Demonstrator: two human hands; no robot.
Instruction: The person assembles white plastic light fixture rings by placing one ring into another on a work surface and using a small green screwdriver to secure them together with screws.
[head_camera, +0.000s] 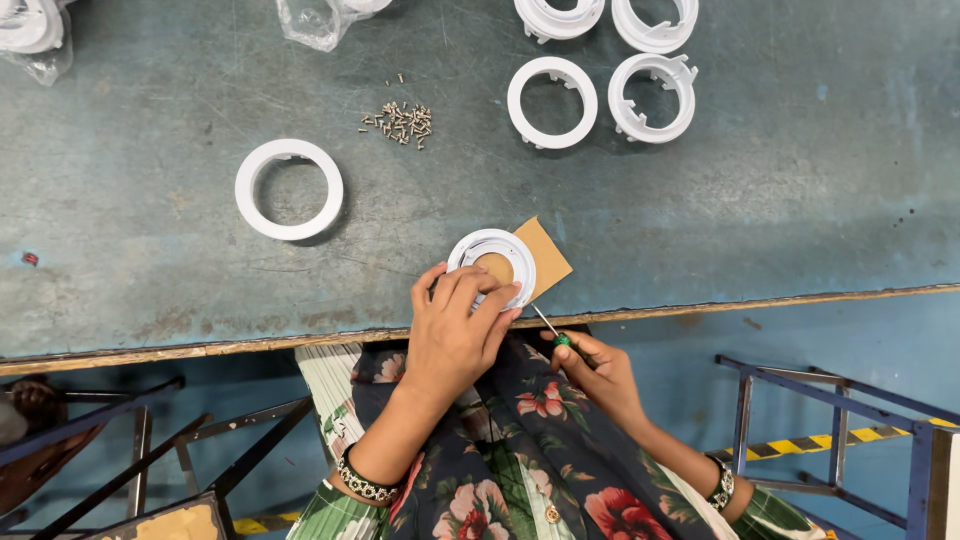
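Left fingers: the left hand (455, 325) lies over the near rim of a round white plastic ring housing (492, 266), fingers close together and curled down, pinning it to the bench rather than lifting it.
Right fingers: the right hand (592, 368) is closed around a small green-handled screwdriver (551, 330), whose thin metal shaft angles up and left towards the housing.
Tip: whether the blade is seated in a screw is hard to say; it ends right at the left fingertips and the spot is too small to read.
Housing: it sits near the bench's front edge, on a tan cardboard square (543, 258) that pokes out on its right, with a brownish disc showing in its centre.
Risk, slip: if the blade isn't square in its seat, I'd judge it could skid off towards those left fingertips, which are touching distance from it.
Risk, shift: the card underneath looks smooth; a sideways push might slide housing and card towards the edge, which is close.
Screws: a small heap of loose silver screws (401, 122) lies further back, well apart from both hands.
Spare parts: a plain white plastic ring (289, 189) rests alone to the left; four more white ring parts (552, 102) are grouped at the back right.
Surface: a worn blue-grey metal bench top (780, 190).
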